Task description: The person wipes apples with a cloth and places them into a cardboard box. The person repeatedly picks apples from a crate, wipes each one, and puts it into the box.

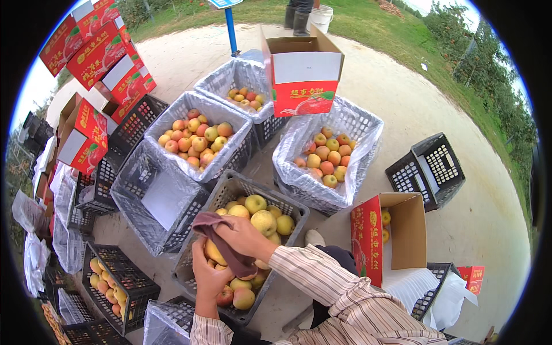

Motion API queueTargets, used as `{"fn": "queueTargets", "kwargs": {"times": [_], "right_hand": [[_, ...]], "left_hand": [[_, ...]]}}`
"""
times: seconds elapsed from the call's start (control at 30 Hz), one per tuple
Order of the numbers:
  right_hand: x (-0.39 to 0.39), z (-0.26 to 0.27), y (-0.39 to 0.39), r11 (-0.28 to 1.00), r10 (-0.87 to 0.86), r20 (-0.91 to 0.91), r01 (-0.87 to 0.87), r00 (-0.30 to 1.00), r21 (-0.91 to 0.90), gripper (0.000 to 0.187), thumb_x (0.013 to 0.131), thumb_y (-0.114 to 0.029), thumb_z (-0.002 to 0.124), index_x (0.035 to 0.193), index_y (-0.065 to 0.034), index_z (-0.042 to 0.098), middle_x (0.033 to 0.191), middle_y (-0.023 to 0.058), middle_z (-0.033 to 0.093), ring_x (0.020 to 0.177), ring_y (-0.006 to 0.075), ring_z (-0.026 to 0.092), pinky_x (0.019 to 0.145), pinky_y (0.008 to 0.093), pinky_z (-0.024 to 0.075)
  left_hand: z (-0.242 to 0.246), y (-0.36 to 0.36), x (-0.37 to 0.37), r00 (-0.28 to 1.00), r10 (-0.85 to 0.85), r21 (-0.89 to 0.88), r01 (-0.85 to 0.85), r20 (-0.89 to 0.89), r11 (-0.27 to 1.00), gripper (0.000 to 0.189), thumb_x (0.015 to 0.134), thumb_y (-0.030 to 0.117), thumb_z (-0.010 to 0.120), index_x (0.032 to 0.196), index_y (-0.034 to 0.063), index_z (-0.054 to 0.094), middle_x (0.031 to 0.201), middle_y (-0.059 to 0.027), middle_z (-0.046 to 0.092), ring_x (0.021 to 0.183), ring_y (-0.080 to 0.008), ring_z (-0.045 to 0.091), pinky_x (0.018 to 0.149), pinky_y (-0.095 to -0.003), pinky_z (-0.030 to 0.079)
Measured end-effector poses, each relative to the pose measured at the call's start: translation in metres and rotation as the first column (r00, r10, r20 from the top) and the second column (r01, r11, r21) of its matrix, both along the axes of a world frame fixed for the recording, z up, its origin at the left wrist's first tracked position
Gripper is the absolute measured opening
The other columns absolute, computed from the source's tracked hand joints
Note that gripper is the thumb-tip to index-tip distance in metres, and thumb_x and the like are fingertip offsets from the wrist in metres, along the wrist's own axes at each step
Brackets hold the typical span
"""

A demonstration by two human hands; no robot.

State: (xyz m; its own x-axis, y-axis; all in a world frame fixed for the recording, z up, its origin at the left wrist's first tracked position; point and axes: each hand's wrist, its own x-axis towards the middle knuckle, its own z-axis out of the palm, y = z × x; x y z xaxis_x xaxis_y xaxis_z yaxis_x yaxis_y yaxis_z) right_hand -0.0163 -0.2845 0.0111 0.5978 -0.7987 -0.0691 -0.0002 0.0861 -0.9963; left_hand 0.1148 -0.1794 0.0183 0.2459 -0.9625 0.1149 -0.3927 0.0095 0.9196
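My left hand (210, 276) grips a yellow apple (214, 252) from below and the side. Over that apple my right hand (246, 236) presses a dark maroon cloth (224, 243), which drapes across it and partly hides it. Both hands are above a grey plastic crate (297, 210) that holds loose yellow and reddish apples. Larger yellow apples (263, 222) lie in its far half, and a red-blushed apple (225, 296) sits near its front edge.
Lined crates of apples (198, 138) (327, 159) (248, 99) stand beyond. A lined crate with a white sheet (168, 198) is at left. An open red carton (366, 241) holds apples at right. Another carton (305, 97) stands upright at the back. Stacked black crates (427, 170) lie further right.
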Motion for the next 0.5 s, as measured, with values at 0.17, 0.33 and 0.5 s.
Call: {"fn": "queueTargets", "kwargs": {"times": [0.17,0.33,0.5], "right_hand": [[0.023,0.005,0.009,0.624,-0.095,0.383,-0.244,0.919,0.742,0.047,0.102,-0.039,0.049,0.132,-0.0026,0.051,0.115,0.0088,0.064,0.100,0.0163,0.064,0.086,0.0266,0.0521],[0.036,-0.001,0.041,0.999,-0.024,0.236,0.031,0.971,-0.023,0.054,0.099,-0.026,0.058,0.142,0.0009,0.041,0.138,0.0123,0.050,0.127,0.0199,0.047,0.109,0.0320,0.0357],[0.028,-0.005,0.020,0.853,-0.182,0.297,0.001,0.937,0.522,0.044,0.100,-0.029,0.056,0.131,0.0023,0.054,0.125,0.0100,0.057,0.115,0.0170,0.052,0.101,0.0296,0.0405]], "left_hand": [[-0.003,-0.002,0.023,0.732,0.025,-0.083,-0.111,-0.681,0.990,0.083,0.073,0.020,0.082,0.140,0.0051,0.036,0.130,-0.0106,0.050,0.121,-0.0226,0.053,0.102,-0.0365,0.047],[-0.012,-0.004,0.032,0.761,0.275,0.003,-0.337,-0.588,0.941,0.072,0.080,0.012,0.075,0.139,0.0047,0.033,0.130,-0.0117,0.047,0.119,-0.0217,0.051,0.102,-0.0357,0.045],[-0.013,0.001,0.007,0.883,0.160,-0.093,-0.222,-0.441,0.971,0.083,0.075,0.022,0.082,0.140,0.0040,0.033,0.133,-0.0112,0.046,0.124,-0.0226,0.048,0.107,-0.0365,0.041]]}}
